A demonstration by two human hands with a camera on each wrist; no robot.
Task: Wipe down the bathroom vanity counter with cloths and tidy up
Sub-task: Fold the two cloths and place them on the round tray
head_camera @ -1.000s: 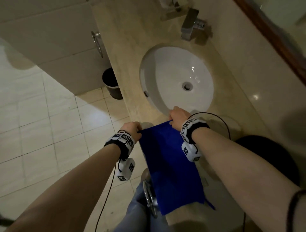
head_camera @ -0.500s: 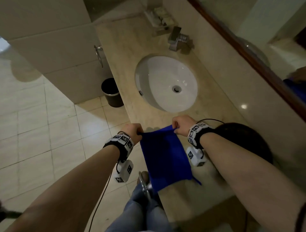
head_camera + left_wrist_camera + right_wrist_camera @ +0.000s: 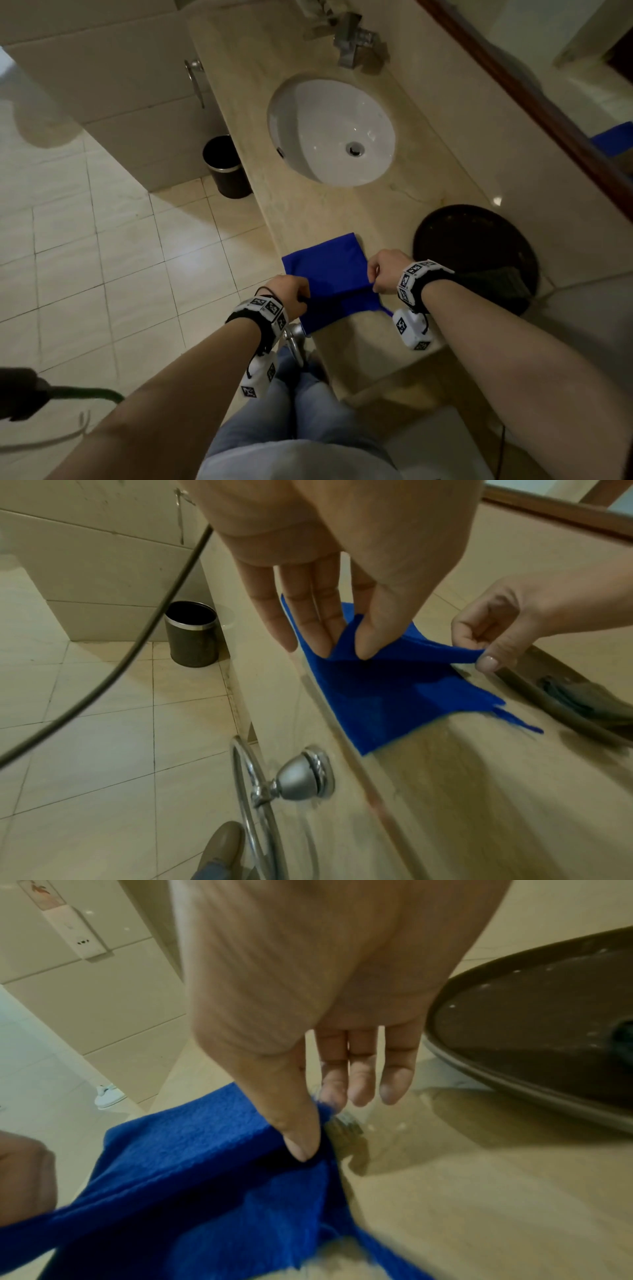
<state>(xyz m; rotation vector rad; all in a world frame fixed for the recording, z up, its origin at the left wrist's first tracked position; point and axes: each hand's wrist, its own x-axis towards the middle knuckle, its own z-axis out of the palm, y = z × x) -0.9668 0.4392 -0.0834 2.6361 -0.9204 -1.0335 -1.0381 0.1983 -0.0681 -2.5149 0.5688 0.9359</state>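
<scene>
A blue cloth [image 3: 329, 270] [image 3: 387, 693] [image 3: 192, 1172] lies on the beige vanity counter [image 3: 342, 212] near its front edge, folded over on itself. My left hand [image 3: 291, 298] [image 3: 346, 631] pinches one corner of the upper layer between thumb and fingers. My right hand [image 3: 385, 270] [image 3: 308, 1123] [image 3: 486, 647] pinches the opposite corner with thumb and forefinger, its other fingers hanging straight. The held edge is stretched between both hands just above the lower layer.
A white oval sink [image 3: 329, 130] and a chrome faucet [image 3: 349, 37] sit farther along the counter. A dark round tray [image 3: 476, 253] holding a dark green cloth [image 3: 496, 277] stands right of my hands. A black bin [image 3: 226, 164] stands on the floor; a chrome towel ring [image 3: 274, 785] hangs on the counter front.
Both hands have brought the held edge of the blue cloth back toward me, so the cloth that hung over the counter front now lies folded double on the counter top.
</scene>
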